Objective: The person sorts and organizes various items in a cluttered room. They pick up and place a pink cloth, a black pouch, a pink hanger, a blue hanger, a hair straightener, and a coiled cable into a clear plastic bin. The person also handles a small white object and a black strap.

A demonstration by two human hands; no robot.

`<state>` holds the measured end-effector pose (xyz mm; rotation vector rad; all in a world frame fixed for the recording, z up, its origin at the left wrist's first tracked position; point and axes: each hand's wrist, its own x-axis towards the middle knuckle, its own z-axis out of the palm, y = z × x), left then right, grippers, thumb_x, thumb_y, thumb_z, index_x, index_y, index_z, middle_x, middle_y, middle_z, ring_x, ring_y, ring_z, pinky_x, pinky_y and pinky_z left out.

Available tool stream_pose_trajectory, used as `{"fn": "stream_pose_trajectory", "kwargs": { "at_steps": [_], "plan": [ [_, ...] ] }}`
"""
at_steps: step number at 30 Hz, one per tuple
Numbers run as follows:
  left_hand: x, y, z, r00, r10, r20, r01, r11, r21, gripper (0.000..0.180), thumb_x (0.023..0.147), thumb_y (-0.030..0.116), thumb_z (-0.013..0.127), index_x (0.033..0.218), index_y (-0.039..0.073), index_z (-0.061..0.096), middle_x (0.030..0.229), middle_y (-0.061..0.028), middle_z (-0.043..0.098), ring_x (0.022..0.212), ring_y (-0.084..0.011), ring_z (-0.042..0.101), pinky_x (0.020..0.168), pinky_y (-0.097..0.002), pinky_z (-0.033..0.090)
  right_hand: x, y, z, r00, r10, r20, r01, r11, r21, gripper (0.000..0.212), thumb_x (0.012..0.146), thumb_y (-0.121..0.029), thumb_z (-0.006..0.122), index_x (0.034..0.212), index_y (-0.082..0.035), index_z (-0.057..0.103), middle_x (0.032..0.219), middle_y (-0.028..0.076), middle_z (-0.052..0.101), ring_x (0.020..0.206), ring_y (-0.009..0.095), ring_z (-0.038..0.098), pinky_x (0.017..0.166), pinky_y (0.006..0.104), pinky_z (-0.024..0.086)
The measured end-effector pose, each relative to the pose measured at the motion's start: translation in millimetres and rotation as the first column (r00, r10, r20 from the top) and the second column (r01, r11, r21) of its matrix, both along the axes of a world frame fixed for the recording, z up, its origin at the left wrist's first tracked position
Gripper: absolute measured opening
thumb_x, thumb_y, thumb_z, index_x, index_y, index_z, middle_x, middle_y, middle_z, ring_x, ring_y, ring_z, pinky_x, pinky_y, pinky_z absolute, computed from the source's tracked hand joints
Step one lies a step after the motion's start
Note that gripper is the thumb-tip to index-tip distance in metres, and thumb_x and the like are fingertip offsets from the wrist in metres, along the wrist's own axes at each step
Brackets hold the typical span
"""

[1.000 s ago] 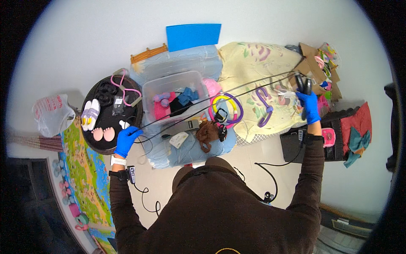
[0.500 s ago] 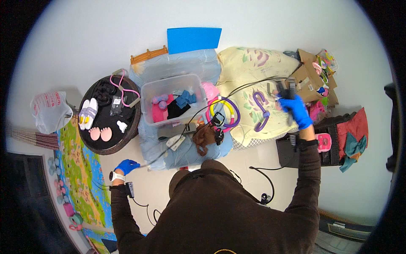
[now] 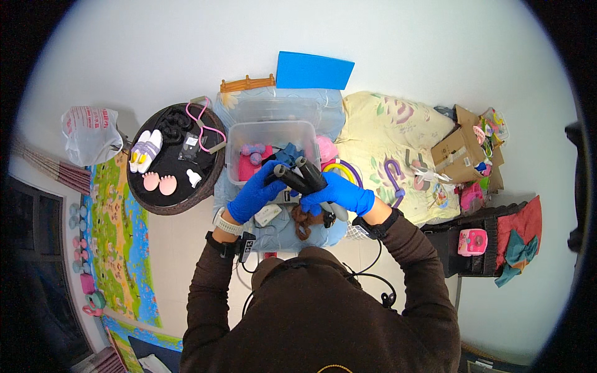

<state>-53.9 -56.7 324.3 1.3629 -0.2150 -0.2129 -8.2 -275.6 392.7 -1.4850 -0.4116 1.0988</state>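
Note:
Two thick black handles with grey ends, seemingly of a jump rope [image 3: 296,178], are held together over the front of a clear plastic bin [image 3: 305,133]. My right hand [image 3: 346,194], in a blue glove, is closed round them from the right. My left hand [image 3: 254,194], gloved too, curls its fingers at their left side on a black part; its grip is partly hidden. Pink and blue cloth and a purple ball [image 3: 255,157] lie in the bin. Below the hands are a brown plush-like item [image 3: 303,225] and a white box-shaped item [image 3: 267,214].
A round black table [image 3: 171,202] at left bears white-grey shoes [image 3: 144,151], pink foot-shaped pads [image 3: 159,183] and a pink band [image 3: 198,118]. At right are a yellow floral cover [image 3: 373,118], a purple curved tube [image 3: 394,180], a cardboard box [image 3: 451,152] and a pink case [image 3: 472,242].
My hands have come together in front of the bin from far apart. The right brought the black handles leftward; the cord stretched between my hands is no longer seen spread out.

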Motion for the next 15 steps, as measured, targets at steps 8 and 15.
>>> {"fn": "stream_pose_trajectory", "kwargs": {
  "at_steps": [8, 15],
  "plan": [
    [14.4, -10.2, -25.8, 0.977, 0.200, 0.074, -0.194, 0.978, -0.075, 0.035, 0.090, 0.007, 0.054, 0.124, 0.002, 0.046, 0.109, -0.0053, 0.056, 0.093, -0.0101, 0.052, 0.082, -0.0246, 0.044, -5.3, 5.2, -28.1, 0.959, -0.120, -0.258, 0.146, 0.986, 0.085, 0.026, 0.084, -0.013, 0.059, 0.106, 0.001, 0.057, 0.086, 0.011, 0.061, 0.075, 0.016, 0.058, 0.071, 0.0262, 0.047],
    [20.4, -48.1, -59.1, 0.760, 0.471, 0.447, -0.629, 0.704, 0.329, 0.026, 0.092, 0.017, 0.050, 0.113, 0.006, 0.059, 0.090, -0.0126, 0.066, 0.075, -0.0228, 0.064, 0.062, -0.0329, 0.049, 21.2, 13.3, -13.8, 0.894, -0.392, -0.218, 0.441, 0.854, 0.275, 0.023, 0.084, -0.020, 0.062, 0.099, -0.003, 0.060, 0.072, 0.004, 0.058, 0.063, 0.013, 0.054, 0.058, 0.0242, 0.042]
  ]
}}
